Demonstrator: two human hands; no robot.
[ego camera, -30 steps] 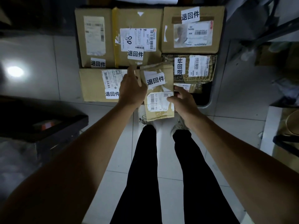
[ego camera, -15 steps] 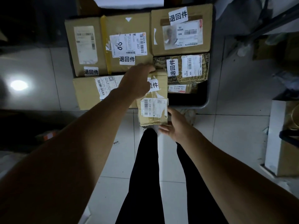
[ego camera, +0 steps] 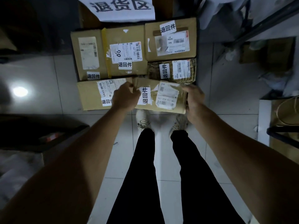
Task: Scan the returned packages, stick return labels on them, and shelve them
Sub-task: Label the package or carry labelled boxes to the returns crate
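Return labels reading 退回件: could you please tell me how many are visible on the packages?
6: far-left box, taped centre box, top-right box, dark wrapped parcel, front-left box, partly behind the left hand, and the held package. Others may be hidden.

A white sign (ego camera: 123,8) reads 退货区 — the held package (ego camera: 159,96) and neighbouring boxes carry 退回件 labels (ego camera: 145,96).

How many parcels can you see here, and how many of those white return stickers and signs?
Parcels lying in the return area: 5, e.g. the top-right box
Parcel held by both hands: 1
White return stickers on parcels: 6, e.g.
Large white sign: 1
Total: 13
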